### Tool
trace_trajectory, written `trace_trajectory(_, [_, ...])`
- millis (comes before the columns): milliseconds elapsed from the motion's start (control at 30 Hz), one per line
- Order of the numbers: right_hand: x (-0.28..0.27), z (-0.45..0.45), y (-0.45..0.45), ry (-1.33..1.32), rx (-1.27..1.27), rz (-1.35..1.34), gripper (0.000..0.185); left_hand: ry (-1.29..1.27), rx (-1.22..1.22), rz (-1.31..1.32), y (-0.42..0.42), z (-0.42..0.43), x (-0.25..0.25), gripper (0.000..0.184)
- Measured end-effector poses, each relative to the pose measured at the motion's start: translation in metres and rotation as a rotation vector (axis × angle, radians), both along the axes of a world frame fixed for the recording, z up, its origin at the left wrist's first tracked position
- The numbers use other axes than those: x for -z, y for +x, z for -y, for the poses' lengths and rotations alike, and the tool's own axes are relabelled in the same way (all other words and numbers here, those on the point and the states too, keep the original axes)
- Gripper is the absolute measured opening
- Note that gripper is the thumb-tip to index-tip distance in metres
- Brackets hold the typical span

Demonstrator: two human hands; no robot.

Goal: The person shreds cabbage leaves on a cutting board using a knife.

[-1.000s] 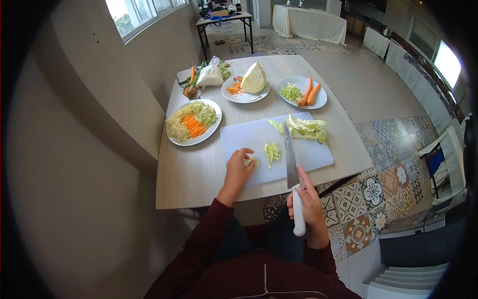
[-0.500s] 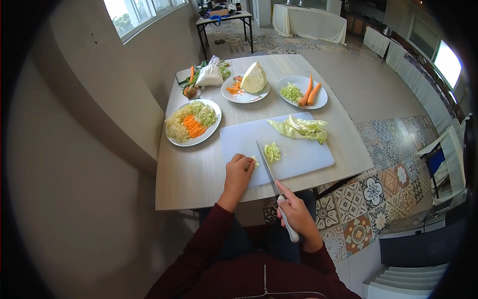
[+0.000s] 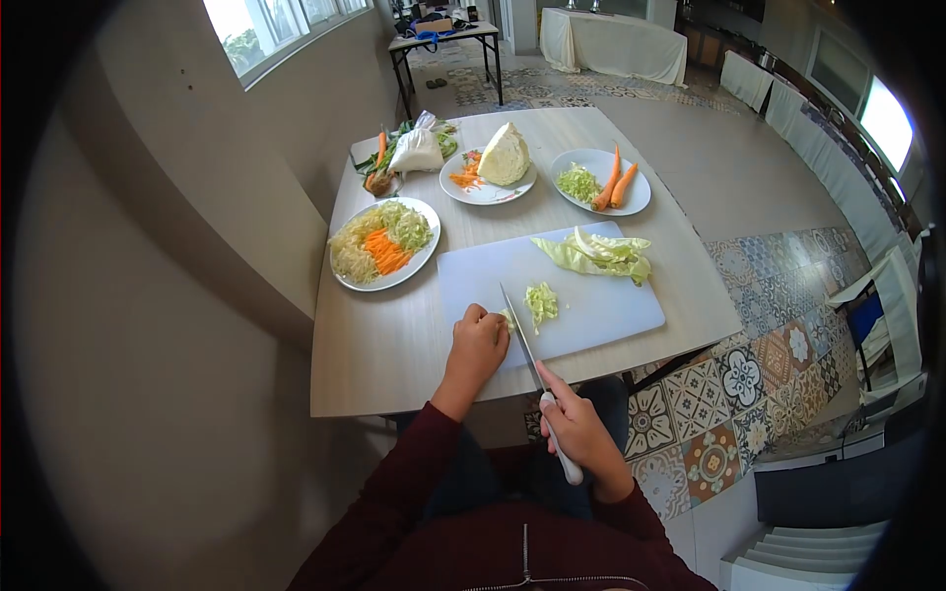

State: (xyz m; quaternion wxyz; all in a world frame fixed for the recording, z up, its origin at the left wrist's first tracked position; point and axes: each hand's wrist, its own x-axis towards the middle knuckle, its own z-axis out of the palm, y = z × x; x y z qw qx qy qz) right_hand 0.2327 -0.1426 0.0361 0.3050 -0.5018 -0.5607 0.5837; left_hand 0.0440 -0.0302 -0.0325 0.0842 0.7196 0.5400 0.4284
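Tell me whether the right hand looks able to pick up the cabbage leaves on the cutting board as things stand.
Probably not: the right hand grips the knife, so it would likely need to put that down first. Otherwise, the way across the cutting board to the cabbage leaves looks free.

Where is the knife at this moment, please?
In the head view, the knife is in the right hand, its blade over the cutting board, between the left hand and the small heap of cut cabbage.
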Motion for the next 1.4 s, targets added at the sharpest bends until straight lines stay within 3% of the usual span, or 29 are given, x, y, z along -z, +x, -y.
trace_trajectory(633, [-0.029, 0.019, 0.005, 0.0, -0.093, 0.175, 0.053, -0.036, -0.016, 0.008, 0.001, 0.003, 0.001, 0.011])
trace_trajectory(933, [-0.016, -0.004, -0.008, 0.029, -0.112, 0.19, 0.054, 0.045, -0.026, 0.012, 0.002, 0.005, 0.002, 0.01])
trace_trajectory(1167, [0.023, -0.022, -0.018, 0.281, -0.088, 0.294, 0.055, 0.043, -0.042, -0.012, 0.003, 0.006, 0.003, 0.012])
trace_trajectory(1333, [-0.001, -0.002, -0.014, 0.204, -0.096, 0.326, 0.058, 0.036, -0.05, -0.003, 0.003, 0.006, 0.002, 0.012])
trace_trajectory(1400, [0.001, 0.012, -0.009, 0.297, -0.1, 0.358, 0.057, 0.019, -0.048, 0.006, 0.003, 0.007, 0.001, 0.011])
